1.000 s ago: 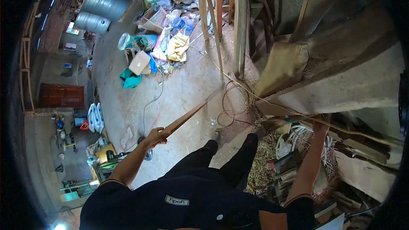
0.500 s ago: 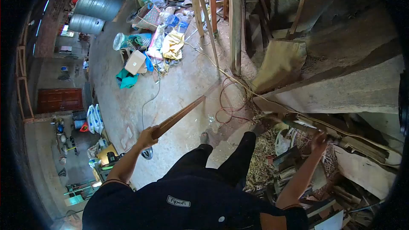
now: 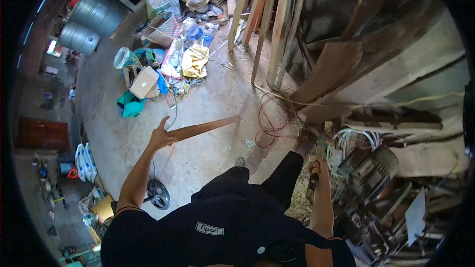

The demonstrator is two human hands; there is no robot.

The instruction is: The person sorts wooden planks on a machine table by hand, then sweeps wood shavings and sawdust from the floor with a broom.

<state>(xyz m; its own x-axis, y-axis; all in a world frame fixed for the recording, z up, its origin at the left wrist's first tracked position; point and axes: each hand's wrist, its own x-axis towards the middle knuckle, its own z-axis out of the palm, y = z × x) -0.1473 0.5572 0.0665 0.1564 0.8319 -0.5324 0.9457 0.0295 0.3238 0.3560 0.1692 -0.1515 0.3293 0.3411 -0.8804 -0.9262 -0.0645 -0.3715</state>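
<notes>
My left hand (image 3: 161,137) grips the near end of a narrow wooden board (image 3: 205,128), with one finger sticking out away from it. The board slants over the concrete floor, its far end close to a red hose (image 3: 269,129). Beside my right leg, my right hand (image 3: 321,165) is closed around a tool with a brown, dark-banded handle (image 3: 311,183). Whatever lies at the tool's other end is hard to make out against the dark background. Dry straw or shavings (image 3: 301,193) lie beneath that hand.
Tall planks (image 3: 277,34) lean at the back right, near thick timber slabs (image 3: 336,69). To the right are a motor (image 3: 373,168), coiled white hose (image 3: 363,136) and scrap wood. Bags and a cardboard box (image 3: 144,82) lie ahead left. A black wheel (image 3: 158,194) is by my left arm.
My right hand has come from the scrap wood at the right toward my leg, with the tool in it. My left hand and the board have swung left and up; the view has turned right.
</notes>
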